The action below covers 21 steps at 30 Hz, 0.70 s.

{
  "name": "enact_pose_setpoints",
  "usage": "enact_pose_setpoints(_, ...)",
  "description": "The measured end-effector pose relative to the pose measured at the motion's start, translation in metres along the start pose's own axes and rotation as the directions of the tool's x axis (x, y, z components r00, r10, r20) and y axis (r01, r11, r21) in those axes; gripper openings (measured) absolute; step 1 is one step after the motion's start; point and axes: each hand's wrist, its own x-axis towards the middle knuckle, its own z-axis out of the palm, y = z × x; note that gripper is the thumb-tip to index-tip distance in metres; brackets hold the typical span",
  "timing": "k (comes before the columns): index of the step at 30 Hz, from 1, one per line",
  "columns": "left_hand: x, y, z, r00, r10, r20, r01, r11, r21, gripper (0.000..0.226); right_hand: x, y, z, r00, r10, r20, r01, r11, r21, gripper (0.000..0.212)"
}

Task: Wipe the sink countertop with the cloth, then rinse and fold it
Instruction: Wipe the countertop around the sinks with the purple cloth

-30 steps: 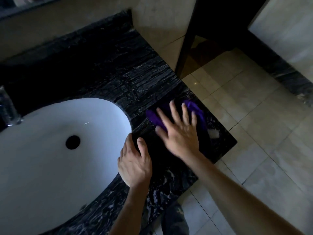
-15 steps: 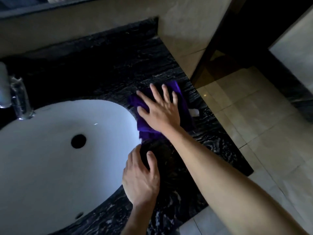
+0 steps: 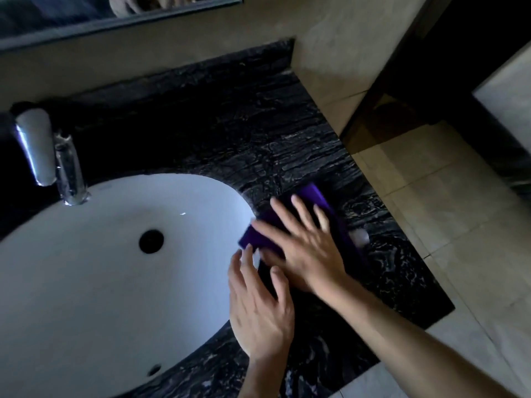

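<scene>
A purple cloth [image 3: 314, 194] lies on the black marble countertop [image 3: 258, 133] just right of the white oval sink [image 3: 115, 268]. My right hand [image 3: 304, 242] presses flat on the cloth with its fingers spread, and the cloth's left corner [image 3: 251, 239] reaches over the basin's rim. My left hand [image 3: 258, 308] rests palm down on the sink's right rim, just below the right hand, with nothing in it. Most of the cloth is hidden under my right hand.
A chrome faucet [image 3: 47, 156] stands at the sink's back left. A mirror [image 3: 115, 15] runs along the wall above. The countertop ends at a beige wall [image 3: 330, 53] on the right, with a tiled floor [image 3: 445, 225] beyond its edge. A small pale object [image 3: 360, 237] lies beside the cloth.
My right hand has slid the cloth from the counter's right part towards the sink's rim. The left hand has stayed on the rim. The view has tilted up and shows the faucet.
</scene>
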Motion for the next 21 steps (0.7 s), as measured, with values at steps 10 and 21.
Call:
enact_pose_setpoints(10,0.003,0.000,0.003,0.998,-0.043,0.045,0.038,0.994,0.104,0.053,0.028,0.025,-0.008,0.966,0.231,-0.119,-0.229,0.973,0.030,0.059)
enact_pose_setpoints(21,0.066,0.041,0.047,0.984,-0.159,0.082,0.145,0.977,0.157,0.061,-0.095,0.038,-0.006,0.944,0.329,0.023,-0.329,0.944,0.001,0.061)
